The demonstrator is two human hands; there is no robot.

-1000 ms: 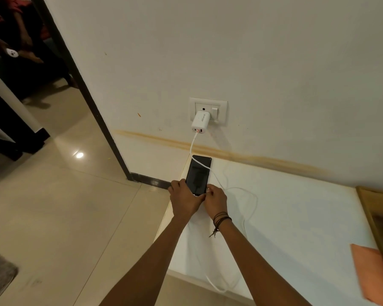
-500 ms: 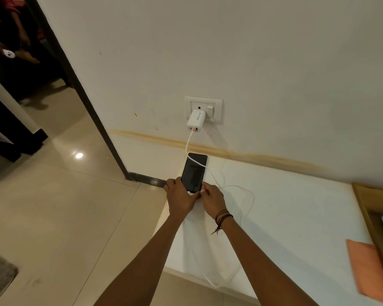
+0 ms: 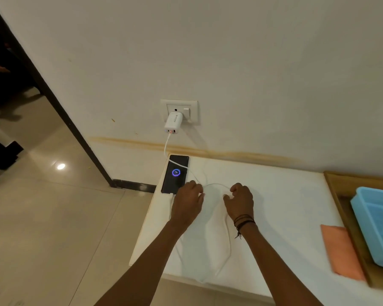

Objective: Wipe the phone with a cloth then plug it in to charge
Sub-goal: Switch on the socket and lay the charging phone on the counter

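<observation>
Phone [image 3: 175, 174]: black, flat on its back at the far left corner of the white table [image 3: 285, 206], its far end close to the wall; the screen is lit and shows a blue ring around the figure 79. Charger adapter [image 3: 173, 124]: white, seated in the wall socket [image 3: 179, 111] above the phone. Cable [image 3: 228, 239]: white, runs down from the adapter, crosses the phone's far end and right edge, then lies in a wide loop on the table toward the near edge. Left hand [image 3: 187, 202]: back up, over the phone's near right corner, fingers curled down; whether they grip the phone or the cable cannot be told, as the hand hides the plug end. Right hand [image 3: 241, 200]: just right of the left hand and apart from it, fingers loosely curled, thumb tip at the cable loop; whether it pinches the cable cannot be told. Dark cords circle the right wrist. Cloth [image 3: 341, 252]: orange, flat on the table, well to the right of both hands. Wooden tray [image 3: 341, 195]: at the right edge, beside the cloth, holding a blue tub [image 3: 376, 224].
</observation>
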